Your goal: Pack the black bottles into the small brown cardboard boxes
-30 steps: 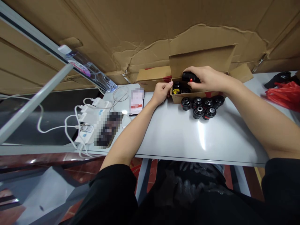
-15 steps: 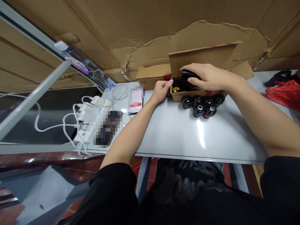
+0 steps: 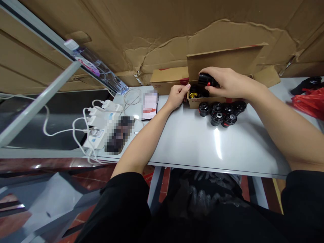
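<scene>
Cylinder point(image 3: 204, 79), black with a red detail, held tilted above the open carton point(image 3: 196, 103), gripped between thumb and fingers of the right hand point(image 3: 225, 82). The left hand point(image 3: 178, 97) pinches the carton's left edge, presumably to steady it. Inside, a yellow-ringed part point(image 3: 193, 95) shows. Just in front, six black pieces point(image 3: 217, 118) cluster on the worktop point(image 3: 182, 141), probably for easy reach. A second carton point(image 3: 170, 79) lies behind the left hand.
</scene>
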Demonstrator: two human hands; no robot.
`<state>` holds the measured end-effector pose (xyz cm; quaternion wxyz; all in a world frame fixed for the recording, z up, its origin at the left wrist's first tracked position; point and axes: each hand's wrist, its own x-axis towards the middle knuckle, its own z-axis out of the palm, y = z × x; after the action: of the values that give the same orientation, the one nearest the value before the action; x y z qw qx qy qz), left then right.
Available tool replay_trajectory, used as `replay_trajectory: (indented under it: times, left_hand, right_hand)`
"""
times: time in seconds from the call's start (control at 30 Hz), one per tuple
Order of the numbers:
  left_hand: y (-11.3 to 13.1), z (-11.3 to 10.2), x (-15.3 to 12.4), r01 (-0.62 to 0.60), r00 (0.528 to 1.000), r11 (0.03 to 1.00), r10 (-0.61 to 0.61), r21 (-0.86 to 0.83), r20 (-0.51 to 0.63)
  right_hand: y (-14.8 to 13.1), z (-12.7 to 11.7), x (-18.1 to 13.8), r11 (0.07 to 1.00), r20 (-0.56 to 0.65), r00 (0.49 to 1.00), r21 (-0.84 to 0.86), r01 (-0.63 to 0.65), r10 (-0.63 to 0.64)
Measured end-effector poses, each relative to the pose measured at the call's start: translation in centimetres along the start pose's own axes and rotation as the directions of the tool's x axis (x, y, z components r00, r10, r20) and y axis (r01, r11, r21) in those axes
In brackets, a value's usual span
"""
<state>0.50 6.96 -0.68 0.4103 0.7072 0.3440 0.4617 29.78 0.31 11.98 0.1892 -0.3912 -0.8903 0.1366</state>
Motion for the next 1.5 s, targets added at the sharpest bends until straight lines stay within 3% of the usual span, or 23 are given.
replay_trajectory:
  times: [0.37, 0.57, 0.67, 0.8, 0.93, 1.13, 1.5]
  left_hand:
    - [-0.4, 0.0, 0.0, -0.001, 1.0, 1.0, 0.001, 0.004, -0.003]
    - [-0.2, 0.1, 0.0, -0.015, 1.0, 1.0, 0.015, -0.001, -0.01]
    - [0.1, 0.2, 0.0, 0.007, 1.0, 1.0, -0.007, 0.003, -0.009]
    - [0.5, 0.2, -0.1, 0.025, 1.0, 1.0, -0.025, 0.0, -0.014]
    - [0.9, 0.3, -0.1, 0.041, 0.999, 0.999, -0.041, 0.011, -0.015]
    - [0.7, 0.2, -0.1, 0.022, 1.0, 1.0, -0.022, 0.017, -0.007]
    - [0.7, 0.3, -0.1, -0.027, 1.0, 1.0, 0.027, 0.004, -0.001]
  right_hand:
    - [-0.2, 0.0, -0.1, 0.996, 0.018, 0.998, 0.061, -0.064, 0.063]
    - [0.0, 0.3, 0.0, 0.996, -0.069, 0.994, -0.024, 0.086, -0.087]
    - [-0.9, 0.1, -0.1, 1.0, -0.109, 0.994, 0.017, -0.015, 0.017]
    - [-2.3, -0.2, -0.1, 0.987, -0.07, 0.985, 0.005, -0.158, 0.158]
    - [-2.6, 0.0, -0.1, 0.984, -0.088, 0.981, -0.036, -0.174, 0.17]
    - [-2.3, 0.6, 0.1, 0.972, -0.125, 0.964, 0.038, -0.231, 0.234]
    - [0.5, 1.8, 0.3, 0.972, -0.092, 0.969, -0.019, -0.233, 0.23]
